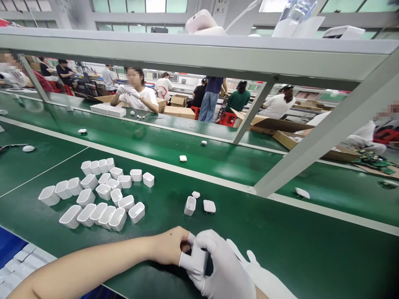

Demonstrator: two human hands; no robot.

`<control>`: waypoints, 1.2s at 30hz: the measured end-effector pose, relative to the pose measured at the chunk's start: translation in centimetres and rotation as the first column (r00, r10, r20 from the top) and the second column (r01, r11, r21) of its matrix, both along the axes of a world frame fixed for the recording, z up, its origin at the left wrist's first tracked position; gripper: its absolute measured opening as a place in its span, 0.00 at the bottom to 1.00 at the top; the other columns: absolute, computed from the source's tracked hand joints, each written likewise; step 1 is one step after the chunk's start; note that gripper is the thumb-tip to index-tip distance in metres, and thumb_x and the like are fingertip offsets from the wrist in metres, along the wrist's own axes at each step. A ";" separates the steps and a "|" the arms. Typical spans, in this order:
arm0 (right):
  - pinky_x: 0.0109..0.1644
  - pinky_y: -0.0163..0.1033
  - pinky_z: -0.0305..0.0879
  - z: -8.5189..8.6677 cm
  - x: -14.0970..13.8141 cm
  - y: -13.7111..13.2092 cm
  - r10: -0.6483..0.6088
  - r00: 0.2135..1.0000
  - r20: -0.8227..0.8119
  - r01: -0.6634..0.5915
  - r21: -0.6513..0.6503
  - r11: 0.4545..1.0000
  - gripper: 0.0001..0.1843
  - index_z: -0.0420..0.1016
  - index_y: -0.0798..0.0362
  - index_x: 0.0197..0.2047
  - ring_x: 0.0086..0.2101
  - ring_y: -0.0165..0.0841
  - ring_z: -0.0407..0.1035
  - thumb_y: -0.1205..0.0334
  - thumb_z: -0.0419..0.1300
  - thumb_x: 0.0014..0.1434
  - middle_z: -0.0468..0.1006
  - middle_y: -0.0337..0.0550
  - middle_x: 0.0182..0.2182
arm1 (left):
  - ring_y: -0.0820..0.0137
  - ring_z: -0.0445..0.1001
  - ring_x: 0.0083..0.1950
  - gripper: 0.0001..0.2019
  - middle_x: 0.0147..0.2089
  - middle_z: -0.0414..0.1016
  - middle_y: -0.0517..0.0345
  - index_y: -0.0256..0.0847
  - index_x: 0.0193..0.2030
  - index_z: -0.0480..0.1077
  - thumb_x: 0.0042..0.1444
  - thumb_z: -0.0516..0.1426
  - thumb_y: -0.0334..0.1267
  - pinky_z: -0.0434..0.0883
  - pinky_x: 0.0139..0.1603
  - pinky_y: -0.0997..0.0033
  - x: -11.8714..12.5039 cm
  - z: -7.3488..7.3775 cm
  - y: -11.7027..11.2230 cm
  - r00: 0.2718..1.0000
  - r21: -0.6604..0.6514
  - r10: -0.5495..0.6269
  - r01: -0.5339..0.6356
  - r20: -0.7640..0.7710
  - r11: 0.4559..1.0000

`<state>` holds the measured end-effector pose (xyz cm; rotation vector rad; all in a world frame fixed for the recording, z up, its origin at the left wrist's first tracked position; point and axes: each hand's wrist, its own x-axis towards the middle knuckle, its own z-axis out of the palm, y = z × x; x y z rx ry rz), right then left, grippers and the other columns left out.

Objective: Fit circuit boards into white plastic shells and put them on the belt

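Gloved in white, the right hand (224, 265) pinches a small white case (201, 259) together with the left hand (168, 249), bare but for white finger covers, so that the case sits between their fingertips inside the near edge of the green bench (168, 218), with another white glove (269, 278) just beside the right hand. Beyond them an open white cup (190, 209) stands near a flat white block (209, 206), while a cluster of similar cups (104, 193) spreads leftward. Past the bench's far edge, small white pieces (183, 158) lie on a green belt (152, 143), with co-workers (146, 94) farther back.
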<state>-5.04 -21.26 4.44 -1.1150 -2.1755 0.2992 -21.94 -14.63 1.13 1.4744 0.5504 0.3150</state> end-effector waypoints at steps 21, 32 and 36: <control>0.33 0.41 0.63 -0.2 0.3 0.8 -0.076 0.996 0.043 0.057 0.327 0.943 0.12 0.62 0.49 0.39 0.27 0.33 0.66 0.72 0.55 0.52 0.75 0.38 0.29 | 0.75 0.50 0.29 0.15 0.26 0.51 0.68 0.38 0.34 0.72 0.42 0.66 0.43 0.50 0.30 0.72 0.2 0.8 -1.0 0.978 0.223 0.196 -0.208 0.078 0.952; 0.31 0.37 0.58 -0.1 0.0 1.3 -0.028 0.999 -0.016 0.032 0.350 0.936 0.08 0.62 0.50 0.33 0.25 0.30 0.62 0.73 0.51 0.51 0.72 0.35 0.26 | 0.74 0.53 0.30 0.11 0.27 0.54 0.67 0.39 0.32 0.70 0.42 0.65 0.38 0.52 0.31 0.73 0.3 0.9 -0.9 0.974 0.348 0.203 -0.226 0.100 0.910; 0.37 0.38 0.63 -0.4 0.2 1.4 -0.040 0.998 -0.058 0.061 0.430 0.901 0.07 0.65 0.51 0.37 0.32 0.31 0.67 0.71 0.54 0.55 0.73 0.37 0.31 | 0.75 0.52 0.28 0.15 0.26 0.53 0.68 0.38 0.34 0.69 0.42 0.67 0.39 0.53 0.31 0.73 0.4 0.7 -0.9 0.963 0.162 0.193 -0.224 0.189 0.961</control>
